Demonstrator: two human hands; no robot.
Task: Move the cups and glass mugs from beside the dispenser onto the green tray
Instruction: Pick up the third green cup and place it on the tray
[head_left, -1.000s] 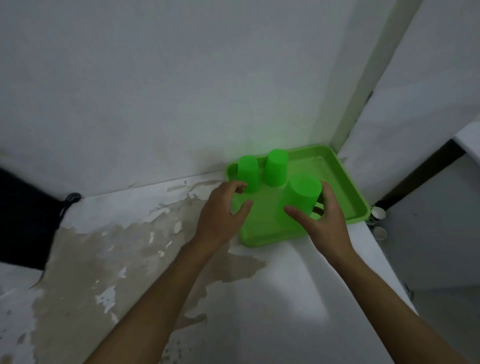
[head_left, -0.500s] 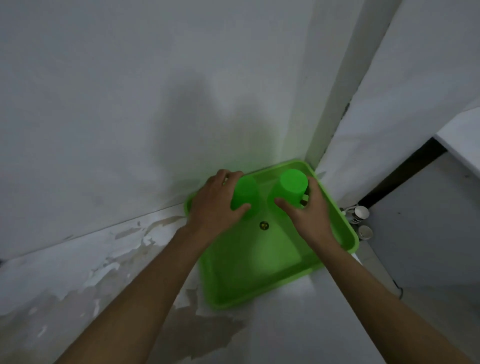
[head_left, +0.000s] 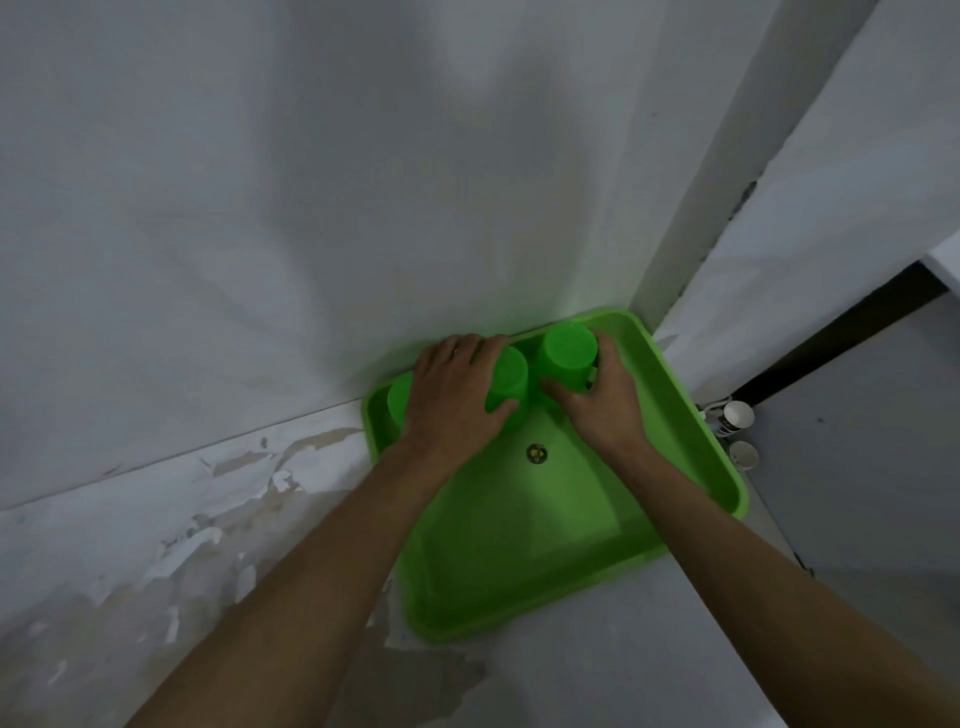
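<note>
Head view: both hands on upturned cups at green tray (head_left: 691, 415) far edge.
Left hand (head_left: 452, 400) wraps middle cup (head_left: 506, 384); right hand (head_left: 602, 400) grips right cup (head_left: 566, 353). Both stand upright, touching fingers; third cup (head_left: 399, 402) at tray's left corner.

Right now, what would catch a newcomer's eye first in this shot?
The bright green tray in the corner where the walls meet, vivid against grey. At its far edge stand upside-down green cups: the left hand covers the middle one, the right hand grips the one beside it.
</note>
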